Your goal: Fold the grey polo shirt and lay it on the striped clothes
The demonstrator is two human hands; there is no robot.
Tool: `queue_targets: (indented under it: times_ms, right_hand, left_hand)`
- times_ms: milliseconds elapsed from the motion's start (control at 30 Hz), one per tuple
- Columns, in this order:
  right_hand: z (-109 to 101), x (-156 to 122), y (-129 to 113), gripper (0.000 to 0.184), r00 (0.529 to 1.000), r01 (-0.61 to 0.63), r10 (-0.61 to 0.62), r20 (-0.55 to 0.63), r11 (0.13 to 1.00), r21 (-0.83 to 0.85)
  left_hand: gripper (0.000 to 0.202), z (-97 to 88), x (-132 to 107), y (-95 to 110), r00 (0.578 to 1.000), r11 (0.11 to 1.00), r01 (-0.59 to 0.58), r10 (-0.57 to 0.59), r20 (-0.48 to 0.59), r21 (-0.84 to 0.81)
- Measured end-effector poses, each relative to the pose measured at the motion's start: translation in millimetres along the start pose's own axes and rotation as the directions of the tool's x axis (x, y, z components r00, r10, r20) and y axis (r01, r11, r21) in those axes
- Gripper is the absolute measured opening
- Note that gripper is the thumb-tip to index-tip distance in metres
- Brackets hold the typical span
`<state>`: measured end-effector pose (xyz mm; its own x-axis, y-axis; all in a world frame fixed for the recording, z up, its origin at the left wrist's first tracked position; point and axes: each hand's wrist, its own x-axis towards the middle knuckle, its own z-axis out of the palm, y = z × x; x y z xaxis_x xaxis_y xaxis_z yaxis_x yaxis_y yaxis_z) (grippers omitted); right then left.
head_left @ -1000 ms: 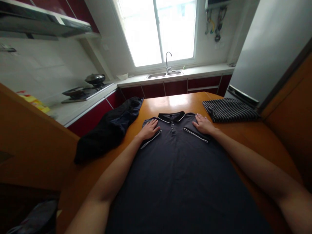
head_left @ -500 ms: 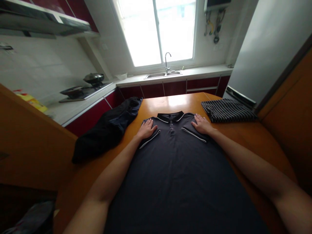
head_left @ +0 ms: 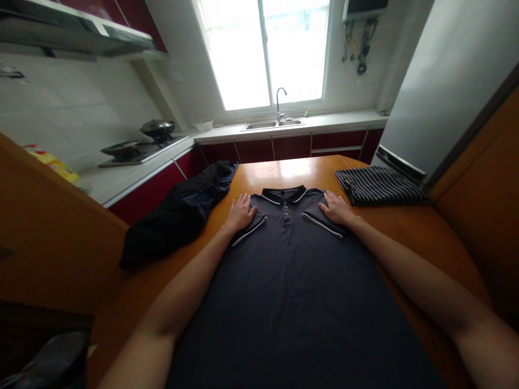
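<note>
One dark polo shirt [head_left: 292, 292] lies flat, front upward, its body filling the space between the forearms and running nearer than both hands until it leaves the bottom of the view; its lower hem is out of sight. This broad stretch looks smooth, with its sides not yet turned in and its length not folded over in the part that shows, so that portion of the work seems left to do.

Farther along, just on the near side of the hands, both sleeves have been turned inward over the chest: the left sleeve [head_left: 248, 229] and the right sleeve [head_left: 322, 221], each with a white-edged cuff. That step looks done.

The left hand [head_left: 239, 213] is open and flat, fingers pointing away, resting at the shoulder edge on its side. The right hand [head_left: 338, 209] is likewise spread on the opposite shoulder; neither grips anything. A dark garment [head_left: 170, 221] lies loosely to the left of the left hand, not shaped into a neat stack.

Between and slightly beyond the hands sits the collar [head_left: 300, 193], laid evenly. Right of and beyond the right hand, a striped cloth [head_left: 381, 185] appears already folded on the table [head_left: 430, 237]. Well beyond both hands is a sink [head_left: 259, 126].
</note>
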<state>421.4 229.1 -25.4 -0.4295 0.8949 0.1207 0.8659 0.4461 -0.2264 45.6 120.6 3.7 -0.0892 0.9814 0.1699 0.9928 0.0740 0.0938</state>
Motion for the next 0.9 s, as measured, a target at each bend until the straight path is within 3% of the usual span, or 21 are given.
queue_targets:
  times_ms: [100, 200, 267, 400, 533, 900]
  right_hand:
    - [-3.3, -5.0, -5.3, 0.070, 0.998, -0.011, 0.009, -0.058, 0.999, -0.044]
    - [-9.4, -14.6, -17.5, 0.061, 0.972, 0.001, -0.034, -0.231, 0.990, -0.144]
    - [-12.6, -21.0, -27.8, 0.056, 0.950, 0.074, -0.119, -0.289, 0.984, -0.161]
    - [-10.8, -26.0, -42.9, 0.060, 0.955, 0.269, -0.270, -0.121, 0.963, -0.025]
    - [-4.7, -22.3, -44.1, 0.067, 0.963, 0.265, -0.266, 0.040, 0.963, 0.044]
    - [0.5, -20.6, -39.2, 0.061, 0.967, 0.254, -0.255, 0.004, 0.964, 0.082]
  left_hand:
    - [0.069, -3.7, -5.5, 10.9, 0.989, 0.989, -0.144, 0.144, 0.020, -0.017]
    - [0.077, -2.1, -9.5, 21.7, 0.975, 0.987, -0.159, 0.161, 0.151, -0.024]
    - [0.081, 0.4, -10.5, 25.3, 0.970, 0.989, -0.145, 0.146, 0.196, -0.017]
    - [0.084, 2.9, -10.5, 25.1, 0.972, 0.990, -0.140, 0.141, 0.190, -0.017]
    - [0.083, 1.9, -10.4, 24.8, 0.973, 0.993, -0.120, 0.122, 0.194, -0.021]
    - [0.078, 7.8, -8.2, 22.1, 0.978, 0.992, -0.108, 0.118, 0.174, -0.066]
